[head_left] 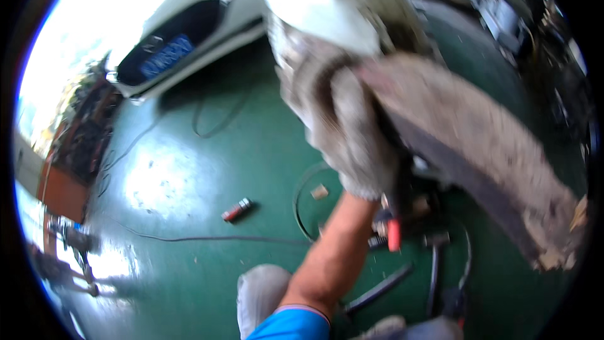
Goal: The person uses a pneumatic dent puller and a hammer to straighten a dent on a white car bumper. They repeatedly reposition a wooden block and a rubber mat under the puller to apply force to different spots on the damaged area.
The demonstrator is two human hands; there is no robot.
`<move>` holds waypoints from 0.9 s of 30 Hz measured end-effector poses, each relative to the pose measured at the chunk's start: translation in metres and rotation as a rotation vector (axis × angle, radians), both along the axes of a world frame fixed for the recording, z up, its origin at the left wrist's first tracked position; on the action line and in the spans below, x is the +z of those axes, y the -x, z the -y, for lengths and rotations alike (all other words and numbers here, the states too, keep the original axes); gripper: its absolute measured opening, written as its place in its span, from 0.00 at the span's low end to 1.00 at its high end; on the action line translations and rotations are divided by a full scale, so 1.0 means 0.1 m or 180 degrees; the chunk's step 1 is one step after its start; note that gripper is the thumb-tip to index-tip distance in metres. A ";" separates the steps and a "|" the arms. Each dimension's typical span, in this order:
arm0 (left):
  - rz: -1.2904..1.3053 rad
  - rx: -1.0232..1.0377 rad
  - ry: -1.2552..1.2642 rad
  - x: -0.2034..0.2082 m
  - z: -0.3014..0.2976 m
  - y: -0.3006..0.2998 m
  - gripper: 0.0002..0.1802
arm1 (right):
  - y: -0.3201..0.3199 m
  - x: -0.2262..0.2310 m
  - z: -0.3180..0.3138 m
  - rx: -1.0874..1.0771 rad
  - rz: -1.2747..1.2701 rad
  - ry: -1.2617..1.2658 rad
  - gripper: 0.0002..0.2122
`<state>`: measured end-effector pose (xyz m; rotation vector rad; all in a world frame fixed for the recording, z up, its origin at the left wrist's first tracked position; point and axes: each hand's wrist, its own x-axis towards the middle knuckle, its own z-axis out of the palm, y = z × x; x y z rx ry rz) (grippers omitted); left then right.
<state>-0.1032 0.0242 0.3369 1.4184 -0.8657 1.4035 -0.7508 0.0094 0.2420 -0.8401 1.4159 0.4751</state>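
Observation:
My left hand (pixel 362 132), in a soiled whitish knit glove, reaches up from the lower middle with its fingers curled. It is closed at the upper end of a long curved slab (pixel 478 116), dusty brown on top and dark along its side. The slab runs down to the right, its far end ragged with yellowish bits. Above the glove is a bright white smooth piece (pixel 321 6), blurred; I cannot tell whether the hand touches it. Below the wrist shows a red-ended dark tool (pixel 394 234); what carries it is hidden. My right hand is out of sight.
On the green floor (pixel 189 264) lie a red and black cylinder (pixel 237 209), a small tan block (pixel 319 191), a hammer (pixel 435 271), a dark tube (pixel 379 288) and cables. A white car (pixel 251 9) stands ahead. An orange-brown cabinet (pixel 65 186) is at left.

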 end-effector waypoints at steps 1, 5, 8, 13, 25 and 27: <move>0.0230 0.0003 0.0079 -0.12 0.01 -0.09 0.21 | 0.10 0.12 -0.07 -0.0034 -0.0147 -0.0004 0.13; 0.0266 -0.0354 0.0261 -0.20 0.00 -0.20 0.26 | 0.49 -0.49 -0.10 -0.0077 0.0379 -0.0157 0.16; 0.0505 0.0075 -0.0072 -0.17 0.02 -0.22 0.28 | 0.24 -0.57 -0.19 -0.0046 0.0311 -0.0137 0.17; -0.0144 -0.0826 0.0628 -0.16 0.19 -0.03 0.18 | -0.03 -0.81 -0.26 0.0122 0.0302 -0.0136 0.18; -0.0372 -0.0879 0.0752 -0.10 0.17 0.00 0.14 | 0.17 -0.46 -0.13 -0.0543 0.0851 0.0009 0.19; -0.0061 -0.0413 0.0452 -0.11 0.10 -0.14 0.14 | 0.02 -0.82 -0.39 -0.0332 0.0587 0.0006 0.19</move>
